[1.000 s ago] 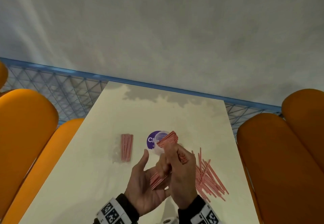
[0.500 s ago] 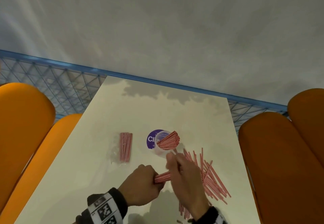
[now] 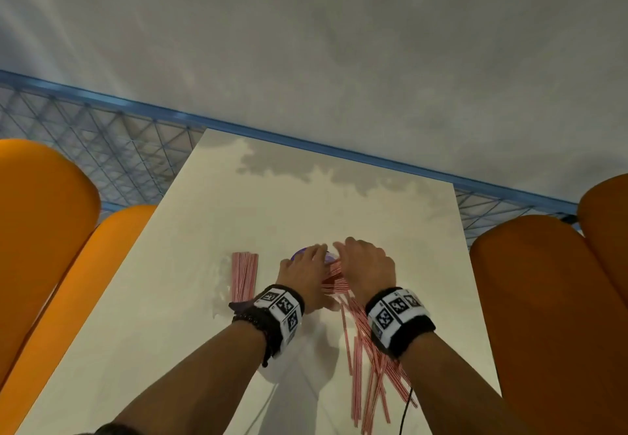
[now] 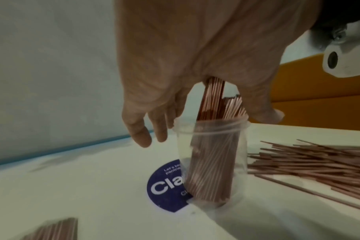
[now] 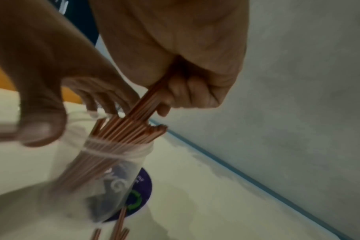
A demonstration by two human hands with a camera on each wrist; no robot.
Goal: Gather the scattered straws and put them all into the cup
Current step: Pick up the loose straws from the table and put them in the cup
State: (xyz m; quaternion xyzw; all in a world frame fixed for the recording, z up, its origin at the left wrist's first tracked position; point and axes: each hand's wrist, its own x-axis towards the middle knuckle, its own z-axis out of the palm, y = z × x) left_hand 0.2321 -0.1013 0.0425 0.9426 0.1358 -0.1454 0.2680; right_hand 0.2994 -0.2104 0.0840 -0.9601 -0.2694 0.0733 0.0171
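Note:
A clear plastic cup (image 4: pixel 239 162) stands on the white table (image 3: pixel 190 315) with many red-and-white straws (image 4: pixel 212 162) upright in it. Both hands are over it, so the head view hides most of the cup. My right hand (image 3: pixel 368 268) grips a bundle of straws (image 5: pixel 148 100) in a fist, its lower ends among those in the cup (image 5: pixel 121 162). My left hand (image 3: pixel 300 273) hovers at the rim with relaxed fingers (image 4: pixel 140 133) on the far side and the thumb on the near side. Loose straws (image 3: pixel 370 359) lie scattered near the right.
A tidy bundle of straws (image 3: pixel 244 274) lies to the left of the cup. A round purple sticker (image 4: pixel 164 186) sits on the table under the cup. Orange chair backs (image 3: pixel 44 230) (image 3: pixel 543 298) flank the table. A blue rail (image 3: pixel 306 142) runs behind.
Both hands moved away from me to the cup. The bundle held sideways between them now stands tilted into the cup in my right hand, and my left hand has let it go.

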